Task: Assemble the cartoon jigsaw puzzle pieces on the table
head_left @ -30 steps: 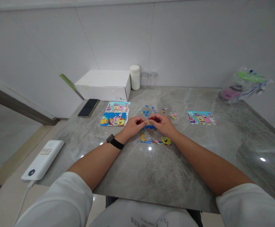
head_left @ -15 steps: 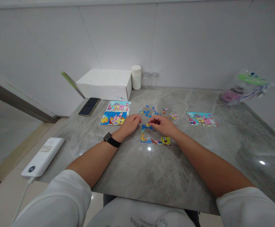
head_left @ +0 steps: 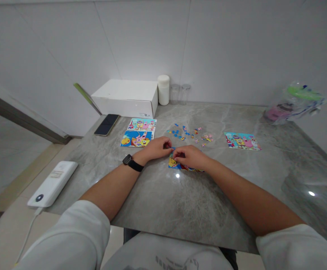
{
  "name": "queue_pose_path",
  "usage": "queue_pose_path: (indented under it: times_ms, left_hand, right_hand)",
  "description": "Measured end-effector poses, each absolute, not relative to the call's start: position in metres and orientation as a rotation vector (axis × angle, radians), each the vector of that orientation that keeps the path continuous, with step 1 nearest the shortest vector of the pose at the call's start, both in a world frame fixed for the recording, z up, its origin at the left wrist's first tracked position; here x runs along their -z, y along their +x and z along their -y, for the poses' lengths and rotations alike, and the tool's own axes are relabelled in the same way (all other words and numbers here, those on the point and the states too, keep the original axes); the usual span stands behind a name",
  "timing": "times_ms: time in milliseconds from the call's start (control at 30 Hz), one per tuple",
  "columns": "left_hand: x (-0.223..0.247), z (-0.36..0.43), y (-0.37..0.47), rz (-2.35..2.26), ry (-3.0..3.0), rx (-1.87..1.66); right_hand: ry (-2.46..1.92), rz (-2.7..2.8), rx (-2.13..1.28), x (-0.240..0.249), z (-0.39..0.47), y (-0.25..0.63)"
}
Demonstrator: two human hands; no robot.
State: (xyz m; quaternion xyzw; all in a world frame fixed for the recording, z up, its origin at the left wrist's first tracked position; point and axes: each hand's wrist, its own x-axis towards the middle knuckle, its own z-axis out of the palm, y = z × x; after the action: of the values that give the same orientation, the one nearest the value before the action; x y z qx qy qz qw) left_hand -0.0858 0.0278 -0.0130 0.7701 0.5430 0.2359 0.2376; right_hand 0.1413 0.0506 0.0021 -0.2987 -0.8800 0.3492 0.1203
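Observation:
A partly assembled jigsaw puzzle (head_left: 171, 164) lies in front of me, largely covered by my right hand. My right hand (head_left: 192, 156) is over its left part, thumb and fingers pinched on a small yellow puzzle piece (head_left: 175, 159), mostly hidden by the fingertips. My left hand (head_left: 161, 147) rests at the puzzle's upper left corner, its fingers curled and thumb tip against the edge; the grip is partly hidden. Beyond both hands lie several loose puzzle pieces (head_left: 176, 132), blue ones to the left and pink and yellow ones (head_left: 207, 138) to the right.
Two cartoon picture cards (head_left: 137, 138) lie left of my hands, and another picture card (head_left: 242, 141) lies right. A phone (head_left: 107, 125), a white box (head_left: 125, 98), a white bottle (head_left: 163, 90), glass jars (head_left: 185, 94) and a bagged cup (head_left: 281, 110) stand around. A power bank (head_left: 53, 183) sits left.
My right hand has lowered with the yellow piece onto the puzzle's left part. My left hand has shifted right to the puzzle's upper left corner.

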Motion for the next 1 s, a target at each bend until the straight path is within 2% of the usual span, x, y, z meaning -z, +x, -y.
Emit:
queue_pose_path:
  times_ms: [1000]
  left_hand:
    - [0.0150,-0.0282,-0.0854,-1.491,2.202,-0.592]
  right_hand:
    - [-0.844,2.680,-0.777,-0.0009,-0.0493,0.1397]
